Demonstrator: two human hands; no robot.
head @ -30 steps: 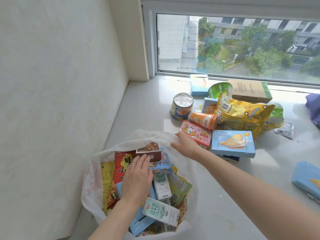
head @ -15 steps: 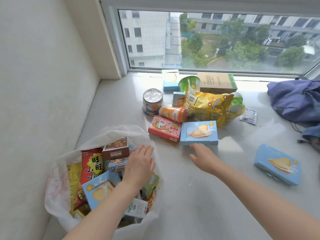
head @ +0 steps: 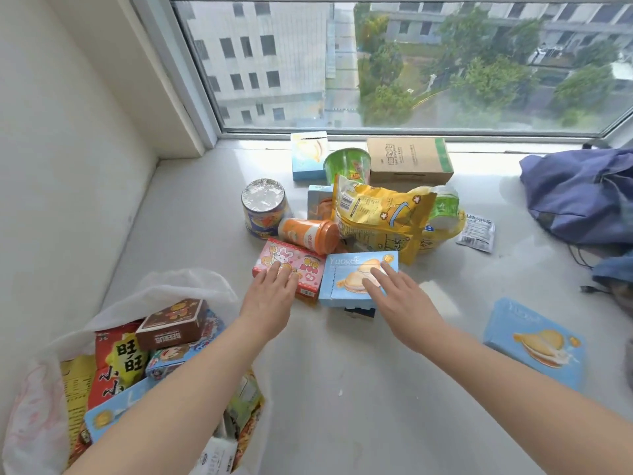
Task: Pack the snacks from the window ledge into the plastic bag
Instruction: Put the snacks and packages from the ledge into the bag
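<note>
Now: both hands reach into the snack pile on the pale window ledge [head: 342, 389].
Left hand [head: 274, 293]: fingers straight and close together, lying flat on the pink cartoon-rabbit carton [head: 305, 262].
Right hand [head: 394, 296]: fingers spread over the light-blue biscuit box [head: 342, 282]; whether they touch it or sit just above it is hard to tell.
Bag: the thin white plastic bag [head: 181, 286] sits near left, mouth open and heaped, with a brown box [head: 171, 323] on top.
Unpacked: most of the pile.
Risk: the orange bottle [head: 308, 234] lies on its side against the pink carton; pulling the carton away may set it rolling.
Risk: the bag looks full; another box could tip the brown box out.
</note>
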